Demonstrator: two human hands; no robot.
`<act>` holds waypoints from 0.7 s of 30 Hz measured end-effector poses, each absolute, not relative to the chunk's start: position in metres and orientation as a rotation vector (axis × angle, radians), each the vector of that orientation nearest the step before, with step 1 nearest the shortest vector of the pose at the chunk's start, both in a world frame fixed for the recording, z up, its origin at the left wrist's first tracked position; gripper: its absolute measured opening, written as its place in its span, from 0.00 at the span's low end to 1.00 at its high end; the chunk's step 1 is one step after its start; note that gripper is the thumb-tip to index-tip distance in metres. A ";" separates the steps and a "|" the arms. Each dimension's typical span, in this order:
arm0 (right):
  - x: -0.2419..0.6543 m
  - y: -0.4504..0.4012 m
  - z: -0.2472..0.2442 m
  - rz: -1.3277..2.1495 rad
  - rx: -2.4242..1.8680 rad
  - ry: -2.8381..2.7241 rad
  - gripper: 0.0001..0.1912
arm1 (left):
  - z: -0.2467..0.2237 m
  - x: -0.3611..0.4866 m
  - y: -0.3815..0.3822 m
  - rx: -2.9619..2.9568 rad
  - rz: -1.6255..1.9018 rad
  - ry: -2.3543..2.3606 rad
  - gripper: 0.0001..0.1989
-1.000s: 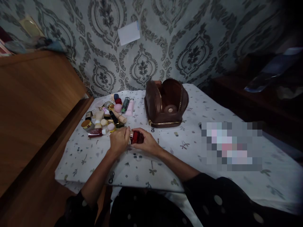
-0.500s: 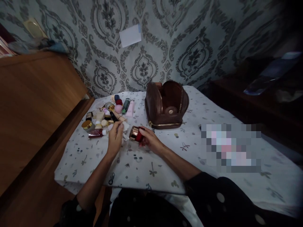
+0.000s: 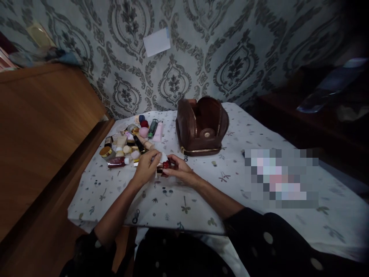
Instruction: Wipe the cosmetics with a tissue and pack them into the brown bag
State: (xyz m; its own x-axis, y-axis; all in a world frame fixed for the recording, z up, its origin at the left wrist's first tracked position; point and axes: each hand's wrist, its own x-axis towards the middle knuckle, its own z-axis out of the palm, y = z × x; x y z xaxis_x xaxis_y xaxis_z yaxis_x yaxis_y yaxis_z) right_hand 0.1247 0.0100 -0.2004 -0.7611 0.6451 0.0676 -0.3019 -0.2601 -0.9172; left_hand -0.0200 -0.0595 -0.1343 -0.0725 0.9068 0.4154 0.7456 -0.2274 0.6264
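In my right hand (image 3: 182,171) is a small red cosmetic jar (image 3: 166,167) with a shiny gold lid, lying on its side above the table. My left hand (image 3: 146,166) pinches a white wipe (image 3: 163,157) and presses it against the lid end of the jar, partly covering it. Just beyond my left hand lies a group of cosmetics, among them a dark red bottle (image 3: 116,162), a jar with a gold lid (image 3: 107,152), a black tube (image 3: 138,144) and a pink tube (image 3: 158,131).
A brown cosmetic bag (image 3: 198,144) stands unzipped at the back of the table, which has a patterned white cloth (image 3: 184,200). To the right lies a pixelated item (image 3: 279,179). A wooden cabinet (image 3: 49,127) borders the left side; a plastic bottle (image 3: 328,86) is far right.
My left hand has moved right with the wipe and now meets the jar. The jar has turned slightly in my right hand, and the wipe hides part of its lid.
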 end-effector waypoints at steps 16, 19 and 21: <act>0.123 0.011 -0.207 1.878 -0.438 -1.458 0.31 | -0.144 -0.022 -0.056 1.581 1.087 1.955 0.27; 0.124 0.010 -0.206 1.834 -0.418 -1.494 0.31 | -0.148 -0.027 -0.054 1.489 1.087 1.919 0.27; 0.125 0.009 -0.205 1.811 -0.427 -1.510 0.30 | -0.151 -0.031 -0.053 1.443 1.082 1.883 0.23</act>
